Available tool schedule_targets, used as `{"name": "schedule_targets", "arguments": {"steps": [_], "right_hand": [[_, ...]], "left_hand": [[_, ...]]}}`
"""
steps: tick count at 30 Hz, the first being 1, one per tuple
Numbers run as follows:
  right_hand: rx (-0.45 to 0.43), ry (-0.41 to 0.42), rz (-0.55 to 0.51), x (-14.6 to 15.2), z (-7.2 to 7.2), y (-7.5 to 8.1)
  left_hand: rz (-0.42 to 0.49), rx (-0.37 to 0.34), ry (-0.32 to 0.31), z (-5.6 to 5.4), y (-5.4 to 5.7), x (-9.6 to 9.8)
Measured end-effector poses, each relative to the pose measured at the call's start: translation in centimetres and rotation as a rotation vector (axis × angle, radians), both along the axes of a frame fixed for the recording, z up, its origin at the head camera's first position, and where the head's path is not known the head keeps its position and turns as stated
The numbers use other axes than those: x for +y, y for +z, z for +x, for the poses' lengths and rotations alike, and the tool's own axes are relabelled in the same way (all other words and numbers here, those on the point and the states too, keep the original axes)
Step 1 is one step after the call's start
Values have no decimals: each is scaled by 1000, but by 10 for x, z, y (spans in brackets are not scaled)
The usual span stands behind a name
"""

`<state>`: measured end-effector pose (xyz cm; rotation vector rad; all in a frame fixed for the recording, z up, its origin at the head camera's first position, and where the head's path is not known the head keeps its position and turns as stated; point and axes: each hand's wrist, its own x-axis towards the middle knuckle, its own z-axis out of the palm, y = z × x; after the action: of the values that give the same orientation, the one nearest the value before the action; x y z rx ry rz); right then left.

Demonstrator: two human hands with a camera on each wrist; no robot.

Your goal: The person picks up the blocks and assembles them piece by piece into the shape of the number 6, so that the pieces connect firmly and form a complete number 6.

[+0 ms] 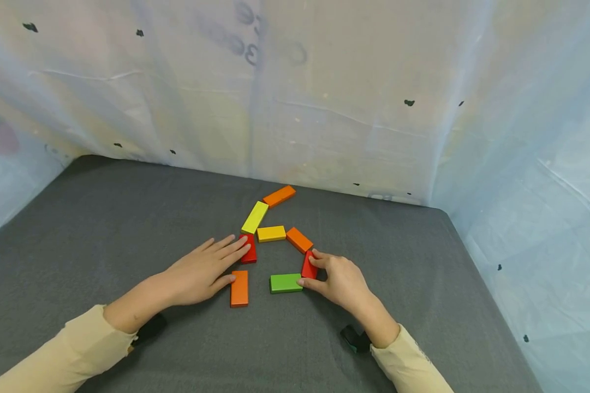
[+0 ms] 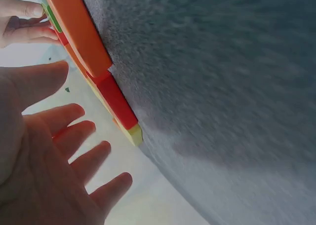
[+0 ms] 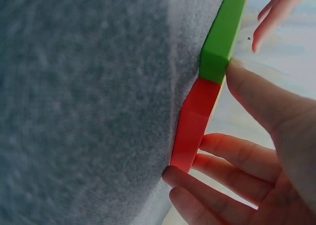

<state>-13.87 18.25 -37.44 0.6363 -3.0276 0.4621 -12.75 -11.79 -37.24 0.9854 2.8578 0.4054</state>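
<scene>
My left hand point(image 1: 201, 273) is spread, fingertips over a red block point(image 1: 249, 251), thumb by the left edge of an orange block point(image 1: 239, 289). In the left wrist view its fingers are fairly straight, with none curled round the red block point(image 2: 116, 99). My right hand point(image 1: 344, 278) has its fingers bent at the far end and side of another red block point(image 1: 308, 266). Its thumb touches the green block point(image 1: 282, 283) where the two blocks meet. In the right wrist view, fingertips lie against the red block's point(image 3: 190, 129) end and the thumb against the green block point(image 3: 221, 42).
Farther back, a yellow block point(image 1: 254, 217), an orange block point(image 1: 279, 196), an amber block point(image 1: 272, 234) and another orange block point(image 1: 299, 240) lie flat on the dark grey cloth surface point(image 1: 152, 218). Pale plastic sheeting point(image 1: 324, 109) rises behind and on both sides.
</scene>
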Motion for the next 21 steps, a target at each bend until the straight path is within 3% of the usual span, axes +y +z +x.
{"name": "schedule_targets", "arguments": {"steps": [4,12,15,21], "right_hand": [[-2,-4,-3,0,1,-1],[1,-5,-4,-1,1,-1],[1,-6,-7,-1,1,-1],[9,-5,-11,-1,1,-2]], "left_hand": [[-17,20,-59,7,1,-8],[-2,-97,-117,18,1,-8],[-1,-98,-106,21,1,-4],[-25,-15,-48,28,0,8]]}}
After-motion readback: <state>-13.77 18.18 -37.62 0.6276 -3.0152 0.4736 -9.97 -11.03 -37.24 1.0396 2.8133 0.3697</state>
